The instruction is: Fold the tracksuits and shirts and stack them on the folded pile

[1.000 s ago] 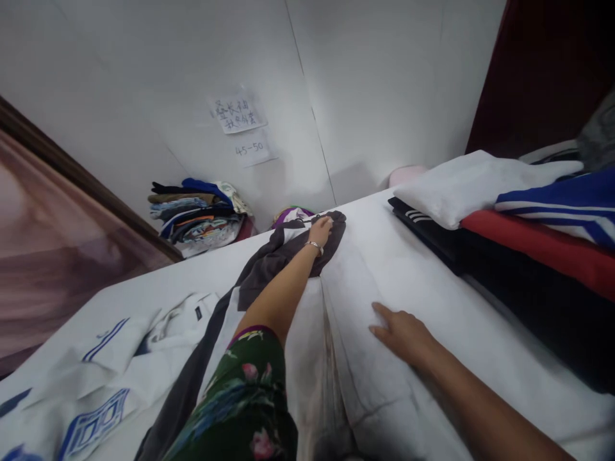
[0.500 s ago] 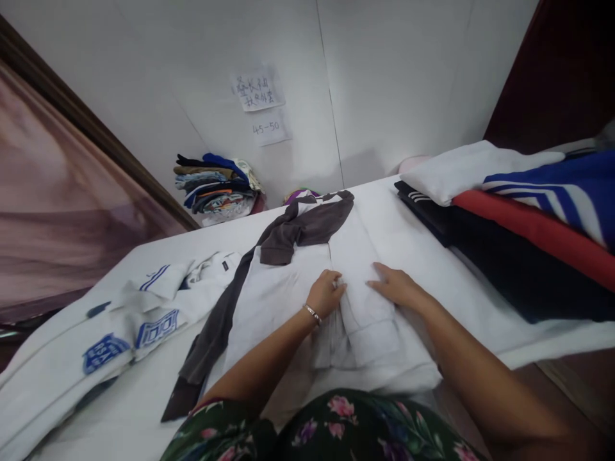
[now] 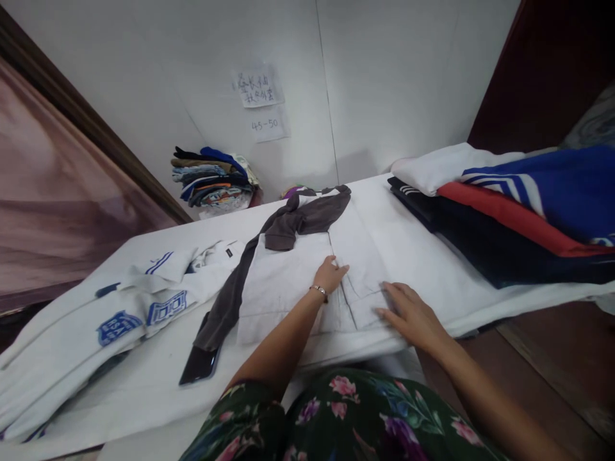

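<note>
A white jacket [image 3: 283, 275] with dark grey sleeves and shoulders lies spread on the white-covered table [image 3: 144, 397]. My left hand [image 3: 331, 276] is closed on its front opening edge, near the middle. My right hand [image 3: 410, 314] rests with fingers apart on the jacket's lower right front panel, by the hem. One grey sleeve [image 3: 225, 301] stretches down the jacket's left side, and its cuff overlaps a dark phone [image 3: 199, 365]. The other grey sleeve [image 3: 283, 232] is folded across the upper front.
To the left lies a white garment [image 3: 77, 346] with blue badges. Folded clothes [image 3: 500, 211] in white, red, blue and black are piled on the right. Another clothes stack [image 3: 214, 179] stands by the wall beyond the table, beneath paper notes [image 3: 262, 86]. A curtain [image 3: 62, 192] hangs at left.
My right hand has moved down the right front panel towards the hem. My left hand keeps its grip on the front edge. The phone beside the sleeve shows more fully.
</note>
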Demonstrator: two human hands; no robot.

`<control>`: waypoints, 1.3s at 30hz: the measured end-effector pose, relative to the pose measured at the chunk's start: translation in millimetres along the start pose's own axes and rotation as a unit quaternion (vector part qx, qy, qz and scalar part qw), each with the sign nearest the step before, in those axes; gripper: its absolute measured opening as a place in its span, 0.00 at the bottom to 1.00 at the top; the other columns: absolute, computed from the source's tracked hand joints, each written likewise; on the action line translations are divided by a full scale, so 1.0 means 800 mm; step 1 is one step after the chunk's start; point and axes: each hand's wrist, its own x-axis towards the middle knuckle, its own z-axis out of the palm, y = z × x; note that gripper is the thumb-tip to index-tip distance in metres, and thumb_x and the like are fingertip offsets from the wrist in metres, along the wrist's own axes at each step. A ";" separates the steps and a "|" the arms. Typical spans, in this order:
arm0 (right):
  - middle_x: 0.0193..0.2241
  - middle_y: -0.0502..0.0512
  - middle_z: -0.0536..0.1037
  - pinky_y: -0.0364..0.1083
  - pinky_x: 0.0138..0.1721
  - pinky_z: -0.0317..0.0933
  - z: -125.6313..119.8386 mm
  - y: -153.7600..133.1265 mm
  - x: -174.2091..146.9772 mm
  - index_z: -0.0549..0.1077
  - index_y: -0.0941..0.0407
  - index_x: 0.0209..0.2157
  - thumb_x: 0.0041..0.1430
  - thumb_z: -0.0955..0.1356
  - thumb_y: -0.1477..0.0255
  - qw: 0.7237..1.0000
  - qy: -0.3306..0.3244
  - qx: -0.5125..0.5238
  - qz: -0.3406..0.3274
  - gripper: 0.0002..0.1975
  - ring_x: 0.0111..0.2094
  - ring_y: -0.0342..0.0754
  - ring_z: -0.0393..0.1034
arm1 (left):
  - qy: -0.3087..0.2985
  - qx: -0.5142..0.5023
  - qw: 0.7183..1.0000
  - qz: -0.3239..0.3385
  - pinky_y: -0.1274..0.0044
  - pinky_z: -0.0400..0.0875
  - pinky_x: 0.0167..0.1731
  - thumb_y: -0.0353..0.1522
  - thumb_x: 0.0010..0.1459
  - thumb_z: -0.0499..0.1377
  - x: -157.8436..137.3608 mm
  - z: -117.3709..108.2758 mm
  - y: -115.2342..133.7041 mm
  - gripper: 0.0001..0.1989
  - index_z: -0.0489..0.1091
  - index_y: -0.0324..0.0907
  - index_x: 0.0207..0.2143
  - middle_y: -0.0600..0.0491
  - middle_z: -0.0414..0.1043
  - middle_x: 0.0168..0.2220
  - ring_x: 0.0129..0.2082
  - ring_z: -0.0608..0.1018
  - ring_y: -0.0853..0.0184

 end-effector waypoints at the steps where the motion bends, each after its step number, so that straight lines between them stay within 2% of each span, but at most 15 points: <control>1: 0.55 0.61 0.64 0.53 0.51 0.59 0.003 -0.005 -0.004 0.60 0.53 0.59 0.58 0.63 0.57 0.999 0.003 -0.015 -0.040 0.29 0.54 0.56 0.59 | -0.005 -0.010 1.000 -0.003 0.76 0.67 0.35 0.41 0.53 0.60 0.003 0.002 0.002 0.29 0.60 0.37 0.54 0.52 0.76 0.30 0.36 0.77 0.63; 4: 0.53 0.60 0.65 0.54 0.52 0.57 0.011 -0.013 -0.006 0.65 0.52 0.55 0.56 0.66 0.63 0.990 -0.016 -0.057 -0.126 0.25 0.53 0.57 0.58 | 0.001 -0.029 1.000 -0.003 0.77 0.67 0.37 0.36 0.49 0.63 0.011 0.009 0.012 0.27 0.63 0.39 0.52 0.51 0.75 0.35 0.37 0.76 0.64; 7: 0.45 0.61 0.71 0.54 0.47 0.59 0.011 -0.014 0.005 0.73 0.54 0.45 0.59 0.63 0.70 0.986 -0.019 -0.088 -0.137 0.14 0.46 0.55 0.61 | 0.034 -0.054 0.998 0.027 0.77 0.68 0.36 0.30 0.50 0.60 0.015 0.007 0.027 0.22 0.65 0.41 0.50 0.52 0.74 0.36 0.36 0.75 0.66; 10: 0.39 0.60 0.73 0.51 0.44 0.59 0.007 -0.018 0.016 0.75 0.56 0.39 0.62 0.59 0.74 0.984 -0.005 -0.071 -0.163 0.13 0.41 0.52 0.63 | 0.069 -0.062 0.994 0.064 0.77 0.68 0.36 0.29 0.52 0.57 0.014 -0.004 0.034 0.22 0.65 0.43 0.51 0.54 0.73 0.34 0.34 0.75 0.66; 13: 0.37 0.58 0.72 0.48 0.40 0.59 0.009 -0.028 0.023 0.74 0.56 0.38 0.62 0.59 0.75 0.980 -0.031 -0.067 -0.183 0.13 0.40 0.50 0.63 | 0.057 0.003 0.997 0.050 0.75 0.67 0.39 0.27 0.51 0.56 0.008 -0.014 0.022 0.24 0.64 0.42 0.52 0.51 0.74 0.37 0.37 0.76 0.63; 17: 0.35 0.57 0.72 0.48 0.39 0.60 0.016 -0.040 0.021 0.74 0.55 0.34 0.61 0.61 0.72 0.976 -0.095 -0.095 -0.173 0.10 0.40 0.51 0.64 | 0.019 0.112 0.993 0.026 0.73 0.66 0.44 0.27 0.51 0.56 0.000 -0.011 -0.007 0.24 0.63 0.41 0.53 0.46 0.74 0.44 0.45 0.75 0.59; 22: 0.35 0.56 0.74 0.48 0.41 0.63 -0.001 -0.047 0.024 0.74 0.54 0.37 0.63 0.60 0.67 0.976 -0.114 -0.028 -0.185 0.12 0.40 0.49 0.67 | 0.023 0.155 0.987 0.041 0.71 0.66 0.45 0.29 0.54 0.53 -0.005 -0.003 -0.013 0.24 0.61 0.40 0.55 0.43 0.72 0.48 0.47 0.74 0.57; 24: 0.38 0.56 0.75 0.48 0.44 0.64 -0.011 -0.048 0.038 0.74 0.53 0.40 0.64 0.59 0.66 0.978 -0.073 0.007 -0.193 0.14 0.42 0.48 0.68 | 0.022 0.165 0.985 0.042 0.70 0.67 0.44 0.31 0.55 0.53 -0.007 -0.003 -0.010 0.24 0.60 0.39 0.56 0.41 0.72 0.48 0.46 0.75 0.56; 26: 0.44 0.58 0.74 0.51 0.49 0.62 -0.015 -0.046 0.062 0.73 0.53 0.45 0.65 0.58 0.66 0.979 0.021 0.022 -0.203 0.15 0.48 0.50 0.66 | 0.016 0.171 0.984 0.038 0.70 0.67 0.43 0.34 0.56 0.53 -0.009 -0.005 -0.008 0.25 0.59 0.39 0.57 0.41 0.72 0.47 0.46 0.75 0.56; 28: 0.54 0.60 0.68 0.56 0.55 0.57 -0.007 -0.041 0.091 0.70 0.54 0.51 0.64 0.59 0.65 0.972 0.103 0.005 -0.212 0.18 0.57 0.53 0.58 | 0.014 0.172 0.984 0.032 0.71 0.68 0.42 0.36 0.56 0.54 -0.012 -0.007 -0.008 0.28 0.56 0.39 0.58 0.42 0.73 0.46 0.45 0.76 0.57; 29: 0.58 0.61 0.63 0.59 0.57 0.54 0.001 -0.038 0.104 0.67 0.55 0.54 0.63 0.59 0.63 0.971 0.115 -0.016 -0.211 0.20 0.61 0.55 0.53 | 0.015 0.171 0.985 0.029 0.72 0.68 0.42 0.36 0.56 0.55 -0.013 -0.008 -0.008 0.29 0.54 0.39 0.59 0.42 0.73 0.46 0.45 0.76 0.57; 31: 0.62 0.63 0.55 0.63 0.59 0.48 0.023 -0.028 0.125 0.63 0.57 0.58 0.62 0.60 0.59 0.977 0.070 -0.071 -0.187 0.26 0.64 0.58 0.44 | 0.017 0.170 0.985 0.028 0.72 0.68 0.42 0.37 0.56 0.55 -0.016 -0.011 -0.010 0.31 0.52 0.38 0.61 0.42 0.73 0.46 0.45 0.76 0.58; 35: 0.64 0.64 0.52 0.62 0.61 0.40 0.063 -0.011 0.140 0.59 0.59 0.61 0.62 0.56 0.53 0.979 -0.082 -0.148 -0.116 0.33 0.65 0.58 0.42 | 0.003 0.186 0.982 0.025 0.73 0.68 0.41 0.39 0.56 0.55 -0.019 -0.022 -0.014 0.29 0.56 0.40 0.59 0.44 0.74 0.44 0.44 0.76 0.59; 39: 0.65 0.62 0.48 0.59 0.62 0.35 0.070 -0.009 0.138 0.56 0.58 0.62 0.62 0.54 0.52 0.976 -0.110 -0.159 -0.097 0.34 0.66 0.56 0.37 | 0.051 0.212 0.973 0.072 0.73 0.67 0.43 0.37 0.57 0.54 -0.002 -0.035 -0.004 0.20 0.64 0.41 0.52 0.46 0.72 0.46 0.46 0.74 0.60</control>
